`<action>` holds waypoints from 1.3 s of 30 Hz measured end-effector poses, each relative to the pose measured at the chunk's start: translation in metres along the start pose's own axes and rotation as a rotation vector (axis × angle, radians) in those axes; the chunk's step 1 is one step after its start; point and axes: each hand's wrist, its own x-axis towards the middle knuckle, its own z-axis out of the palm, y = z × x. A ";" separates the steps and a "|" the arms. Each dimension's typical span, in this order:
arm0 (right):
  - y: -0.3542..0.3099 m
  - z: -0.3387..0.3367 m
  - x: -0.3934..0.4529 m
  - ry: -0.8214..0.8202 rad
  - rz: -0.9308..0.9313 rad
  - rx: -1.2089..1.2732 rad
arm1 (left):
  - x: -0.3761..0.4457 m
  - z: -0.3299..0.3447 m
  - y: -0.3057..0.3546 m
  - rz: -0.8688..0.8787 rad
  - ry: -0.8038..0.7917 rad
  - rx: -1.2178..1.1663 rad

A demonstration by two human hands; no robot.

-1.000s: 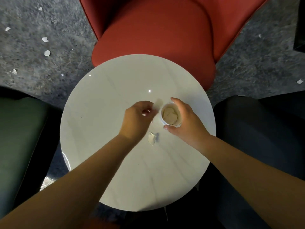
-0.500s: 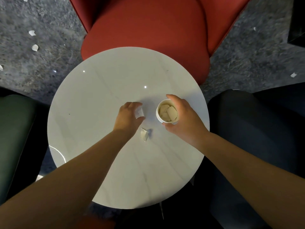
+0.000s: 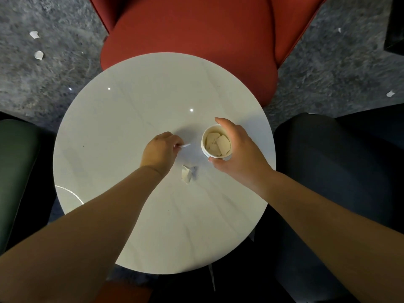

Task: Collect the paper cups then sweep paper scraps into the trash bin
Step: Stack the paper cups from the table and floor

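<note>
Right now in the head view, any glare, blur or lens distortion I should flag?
Head view: dim overall, with the round table the brightest area; small specular dots and a curved glint near its left edge. Soft shadow beside the cup and left hand. Wide-angle bending stretches both forearms at the bottom. The carpet looks smeared; the scraps on it stay readable.

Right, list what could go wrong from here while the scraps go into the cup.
1. The left hand pinches its paper scrap only by an edge; it may slip before reaching the paper cup.
2. The cup already holds several pieces, so new ones could spill.
3. The crumpled scrap on the table and the scraps on the carpet could be overlooked.
</note>
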 end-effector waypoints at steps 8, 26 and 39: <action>0.000 -0.001 0.003 -0.010 -0.012 0.002 | -0.018 -0.016 0.036 -0.118 0.265 -0.355; 0.002 0.002 0.002 -0.012 -0.019 -0.019 | -0.052 -0.014 0.027 -0.106 0.165 -0.308; 0.003 0.004 -0.002 0.006 -0.007 -0.007 | -0.060 0.012 0.010 0.034 -0.157 -0.019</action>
